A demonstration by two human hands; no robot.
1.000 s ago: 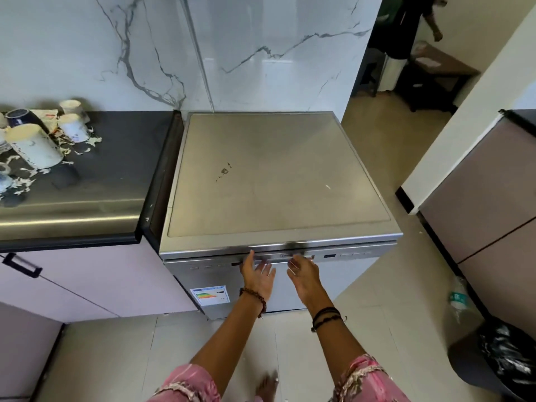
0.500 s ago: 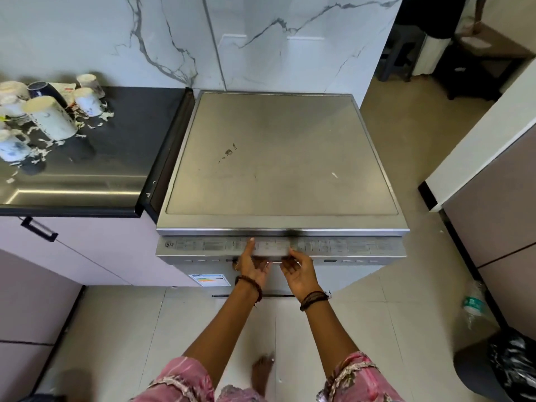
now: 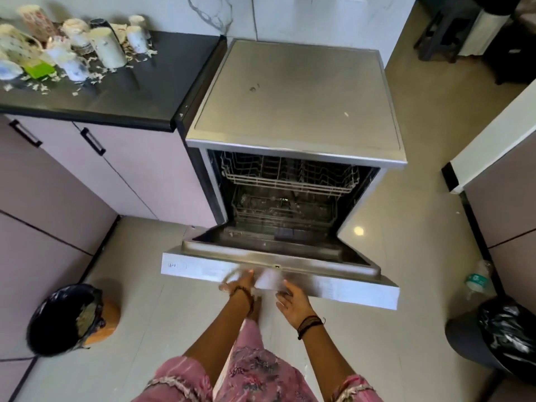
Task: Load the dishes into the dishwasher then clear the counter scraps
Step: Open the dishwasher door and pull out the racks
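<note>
Far left on floor: orange bin with black liner (image 3: 68, 319). Black glossy worktop (image 3: 139, 91) carries clustered white ceramic mugs (image 3: 107, 50) amid pale scraps (image 3: 98, 74). Stainless steel dishwasher (image 3: 293, 94), door (image 3: 278, 272) lowered, wire racks (image 3: 287, 177) visible; door-edge print blurred, unreadable. Left hand (image 3: 242, 282) motion-blurred at door edge, grip unclear. Right hand (image 3: 294, 301) beside edge, grip wide, fingers relaxed.

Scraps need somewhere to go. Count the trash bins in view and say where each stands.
2. An orange bin with a black liner stands on the floor left of the dishwasher door; a dark bin stands at the right edge. Others may be out of frame.
</note>
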